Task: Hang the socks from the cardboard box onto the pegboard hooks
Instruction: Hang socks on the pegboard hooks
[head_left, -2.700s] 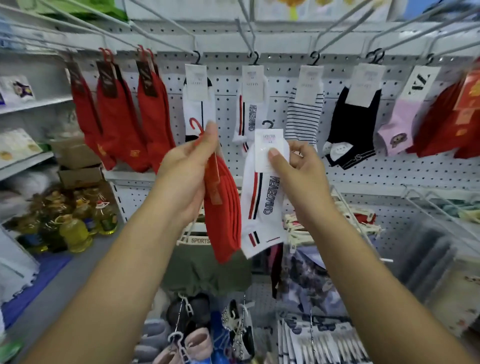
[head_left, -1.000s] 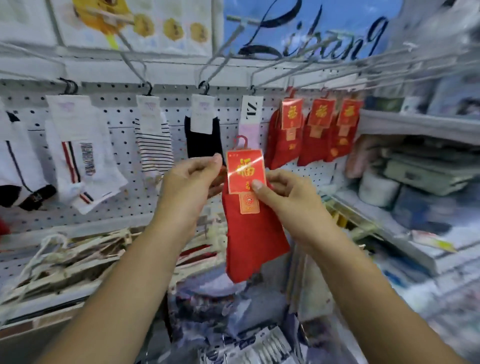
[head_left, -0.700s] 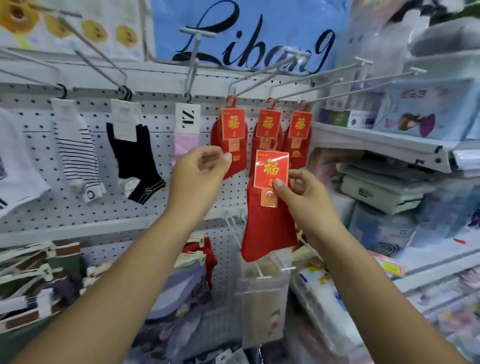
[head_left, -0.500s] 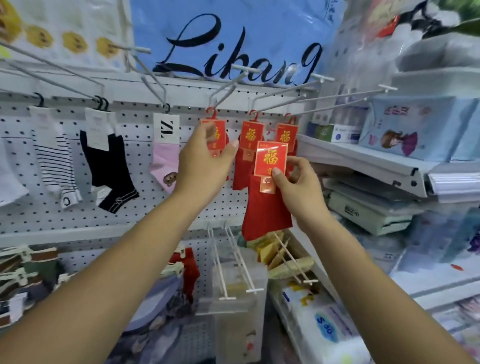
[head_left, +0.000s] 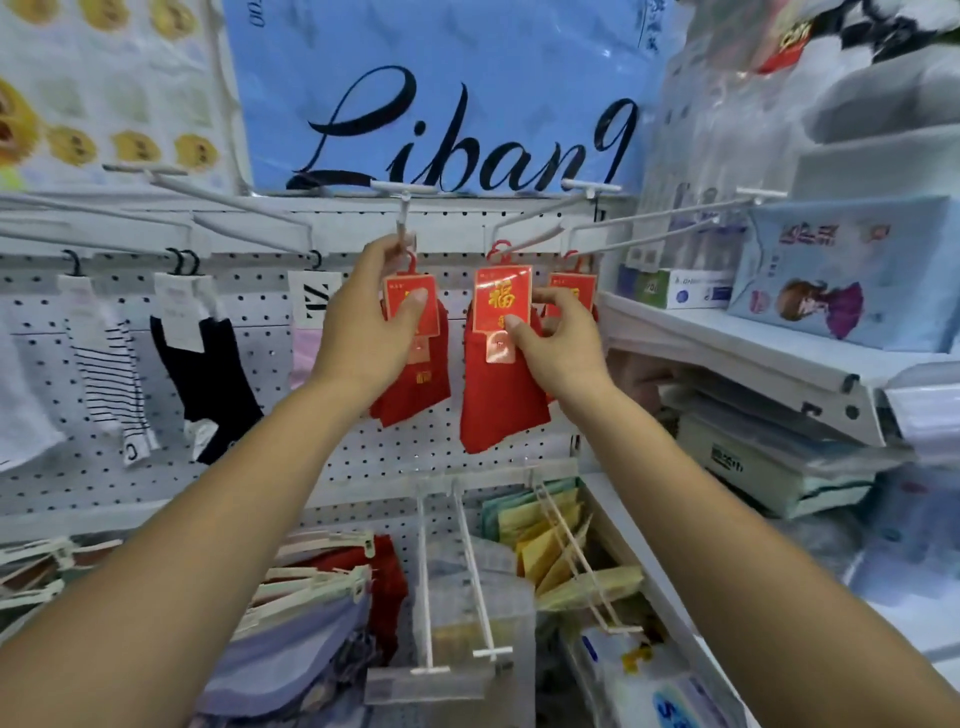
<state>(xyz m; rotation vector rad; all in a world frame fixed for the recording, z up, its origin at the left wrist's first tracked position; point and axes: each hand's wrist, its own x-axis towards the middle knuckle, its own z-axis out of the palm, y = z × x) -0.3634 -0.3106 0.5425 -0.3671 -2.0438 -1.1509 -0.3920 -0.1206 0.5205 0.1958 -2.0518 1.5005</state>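
My right hand (head_left: 563, 345) pinches a red sock pack (head_left: 501, 395) by its gold-printed label, thumb on the front. The pack's red hanger loop sits at the middle white peg hook (head_left: 524, 228); whether it rests on the hook I cannot tell. My left hand (head_left: 371, 327) grips a second red sock pack (head_left: 415, 389) hanging on the left peg hook (head_left: 402, 218), thumb on its label and fingers up at the loop. A third red pack (head_left: 574, 288) hangs partly hidden behind my right hand. All are in front of the white pegboard (head_left: 363, 457). The cardboard box is out of view.
Striped socks (head_left: 111, 384), black socks (head_left: 208, 384) and pink socks (head_left: 304, 353) hang to the left. A shelf (head_left: 753, 353) with boxed goods juts out on the right. Lower peg hooks (head_left: 467, 561) stick out toward me below my hands.
The view swung right from the white and striped socks to the red ones. Both hands rose to the hooks; my left hand took hold of the hanging red pack, my right brought its pack to the middle hook.
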